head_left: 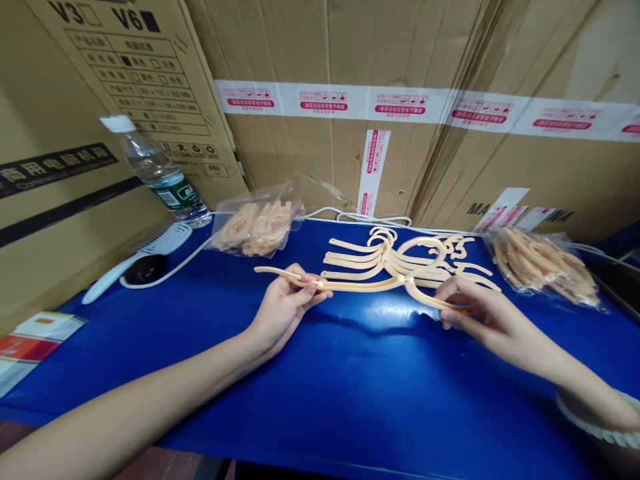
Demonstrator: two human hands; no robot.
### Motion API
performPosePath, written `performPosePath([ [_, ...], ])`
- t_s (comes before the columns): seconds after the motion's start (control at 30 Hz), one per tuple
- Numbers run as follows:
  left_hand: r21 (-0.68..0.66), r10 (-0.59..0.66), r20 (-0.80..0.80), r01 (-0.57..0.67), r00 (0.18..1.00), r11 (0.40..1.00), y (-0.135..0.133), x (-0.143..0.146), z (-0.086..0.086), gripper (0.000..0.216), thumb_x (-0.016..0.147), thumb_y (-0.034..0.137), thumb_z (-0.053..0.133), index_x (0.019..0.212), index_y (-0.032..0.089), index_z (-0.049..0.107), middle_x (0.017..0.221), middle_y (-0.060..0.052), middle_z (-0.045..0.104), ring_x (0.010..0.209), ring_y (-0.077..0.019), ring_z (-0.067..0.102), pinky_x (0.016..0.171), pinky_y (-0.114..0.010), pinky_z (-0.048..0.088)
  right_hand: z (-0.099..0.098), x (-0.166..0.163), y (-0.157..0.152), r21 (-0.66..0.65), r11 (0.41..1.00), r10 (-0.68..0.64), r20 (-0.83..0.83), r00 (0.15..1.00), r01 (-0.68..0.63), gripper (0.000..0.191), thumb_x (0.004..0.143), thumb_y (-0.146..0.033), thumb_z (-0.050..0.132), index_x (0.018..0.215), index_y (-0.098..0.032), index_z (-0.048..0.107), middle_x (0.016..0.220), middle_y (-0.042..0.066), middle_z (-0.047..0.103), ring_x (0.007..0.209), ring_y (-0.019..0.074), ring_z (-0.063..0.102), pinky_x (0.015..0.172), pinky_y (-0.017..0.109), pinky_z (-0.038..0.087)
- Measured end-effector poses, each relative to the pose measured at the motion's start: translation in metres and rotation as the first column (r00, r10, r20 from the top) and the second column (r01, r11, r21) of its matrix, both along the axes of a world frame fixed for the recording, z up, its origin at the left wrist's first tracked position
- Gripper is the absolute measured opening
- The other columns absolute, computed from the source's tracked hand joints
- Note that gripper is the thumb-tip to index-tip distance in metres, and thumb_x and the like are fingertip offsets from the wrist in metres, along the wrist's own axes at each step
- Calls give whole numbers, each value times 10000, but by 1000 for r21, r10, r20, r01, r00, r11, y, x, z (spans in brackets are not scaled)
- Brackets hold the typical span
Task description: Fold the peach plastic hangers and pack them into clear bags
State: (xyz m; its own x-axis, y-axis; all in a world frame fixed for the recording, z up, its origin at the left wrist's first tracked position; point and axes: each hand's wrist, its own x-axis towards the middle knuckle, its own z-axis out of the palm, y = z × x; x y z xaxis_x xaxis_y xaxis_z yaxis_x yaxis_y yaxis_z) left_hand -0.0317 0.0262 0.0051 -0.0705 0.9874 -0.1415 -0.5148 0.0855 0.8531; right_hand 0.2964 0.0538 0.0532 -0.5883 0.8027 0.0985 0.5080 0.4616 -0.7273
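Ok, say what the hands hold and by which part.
A beige folding hanger: the left hand pinches it by the left arm's outer joint, the right hand by the right arm's outer part.

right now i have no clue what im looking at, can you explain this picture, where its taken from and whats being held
There is no machine here, just a person's two bare hands. The single picture comes from a camera worn on the head, looking forward and down.

The left hand and right hand hold a beige plastic hanger by its two arms, above a blue tabletop. Just beyond it lie more beige hangers.

To the left are a clear bag of beige parts, a water bottle and a hairbrush; another bag lies to the right. Cardboard stands behind.
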Motion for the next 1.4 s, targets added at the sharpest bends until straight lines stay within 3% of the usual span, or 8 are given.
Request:
performPosePath([
  [0.23,-16,13,-39,-14,999,1000,-4,5,0,360,697,294,914,886,152,643,923,-19,751,802,-153,772,675,-163,601,0,-2,4,-51,992,-122,-112,986,117,278,943,-476,617,1041,-217,600,943,71,657,693,184,677,632,337,591],
  [0.37,48,-220,-349,252,911,966,-24,9,0,188,871,289,750,971,169,645,993,-90,768,724,-199,774,621,-260,623,5,3,7,-1,995,-101,-39,994,101,303,956,-493,595,1090,-225,637,903,74,684,734,205,679,641,332,591],
  [0.43,212,-237,-635,461,735,862,-35,10,0,80,925,223,660,980,177,694,992,-115,775,812,-236,777,731,-336,639,6,8,8,-2,998,-69,-5,998,69,298,965,-481,584,1117,-233,645,970,86,702,770,207,688,662,330,597],
  [0.57,382,99,-919,801,381,461,-48,8,1,251,922,147,612,1145,173,722,1212,-164,737,1253,-341,635,1077,-505,508,6,13,6,-24,1000,3,109,994,0,260,961,-448,595,1094,-236,669,1041,89,720,862,224,691,721,333,590],
  [0.63,374,250,-923,834,292,405,-48,7,2,303,935,162,599,1224,149,688,1278,-186,704,1300,-362,595,1094,-542,480,6,11,4,-39,999,27,149,989,-21,233,958,-429,596,1038,-228,682,1017,84,729,877,227,690,743,335,584],
  [0.83,251,373,-924,869,83,427,-46,9,1,331,987,266,541,1254,109,656,1333,-211,665,1178,-380,667,990,-549,535,6,6,-1,-54,994,108,291,950,-97,145,932,-325,600,887,-220,689,823,34,723,704,175,669,641,292,532],
  [1.1,238,316,-945,843,85,482,-42,8,-1,394,969,310,587,1326,146,619,1397,-196,624,1223,-401,615,977,-540,505,-4,9,3,46,990,103,389,916,-130,122,918,-266,598,828,-228,672,800,27,663,677,159,611,608,278,452],
  [1.4,158,330,-944,854,-18,496,-38,8,-4,428,995,366,543,1340,118,589,1511,-214,508,1311,-426,528,1007,-582,471,-8,14,8,147,987,6,394,919,-69,102,900,-277,611,827,-223,657,800,43,692,670,176,620,603,281,449],
])
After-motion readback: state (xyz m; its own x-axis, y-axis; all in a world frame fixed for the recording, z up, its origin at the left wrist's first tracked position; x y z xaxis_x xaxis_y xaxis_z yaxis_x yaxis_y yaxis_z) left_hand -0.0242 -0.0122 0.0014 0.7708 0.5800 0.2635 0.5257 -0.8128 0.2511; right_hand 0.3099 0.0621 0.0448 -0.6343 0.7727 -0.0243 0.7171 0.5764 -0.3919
